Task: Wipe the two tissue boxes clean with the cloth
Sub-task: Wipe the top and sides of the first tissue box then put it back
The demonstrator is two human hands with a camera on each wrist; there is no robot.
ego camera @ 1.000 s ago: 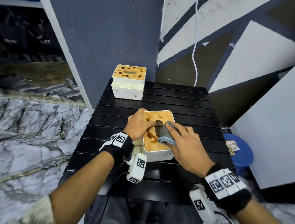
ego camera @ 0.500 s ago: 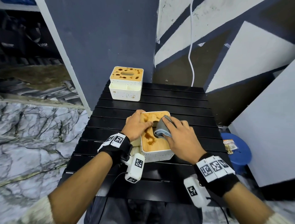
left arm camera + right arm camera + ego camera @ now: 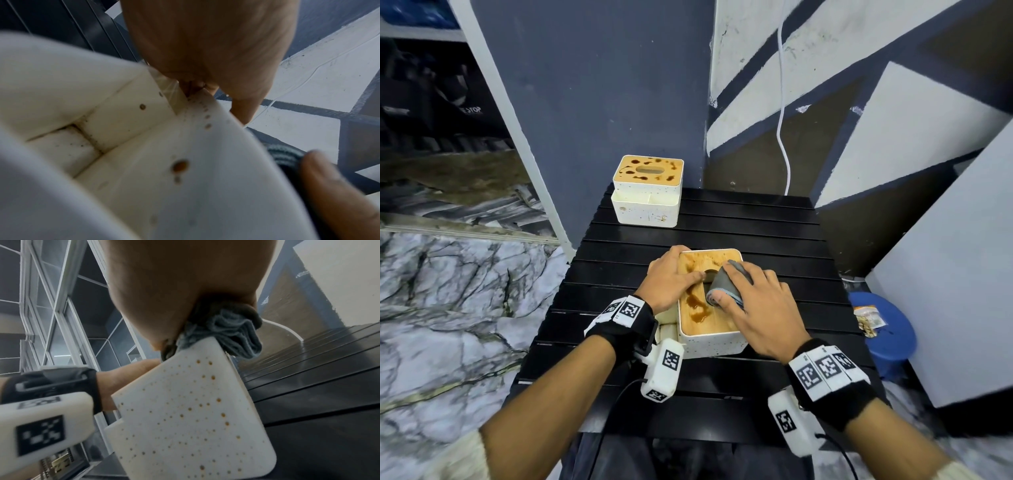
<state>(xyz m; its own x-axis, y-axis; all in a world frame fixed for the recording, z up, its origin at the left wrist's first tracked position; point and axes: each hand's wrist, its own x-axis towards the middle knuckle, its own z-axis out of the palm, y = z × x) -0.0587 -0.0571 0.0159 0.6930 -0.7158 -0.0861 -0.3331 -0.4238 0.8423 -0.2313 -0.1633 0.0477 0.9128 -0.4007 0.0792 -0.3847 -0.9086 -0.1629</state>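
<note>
Your right hand (image 3: 755, 305) has slid the bunched grey cloth (image 3: 724, 286) from the near middle of the lid up toward the slot over the last second, fingers curled round it and pressing it onto the wooden top of the near tissue box (image 3: 710, 337), which sits at the middle of the black slatted table (image 3: 774, 236). Your left hand (image 3: 671, 281) is where it was, clamped over the box's left edge with the thumb laid across the lid. The pass has thinned the stain at the far end to a smear, but a dark brown puddle (image 3: 697, 305) still lies just left of the cloth, so this lid looks roughly half done. The far tissue box (image 3: 647, 192), against the wall at the table's back left corner, carries its brown blots untouched.
</note>
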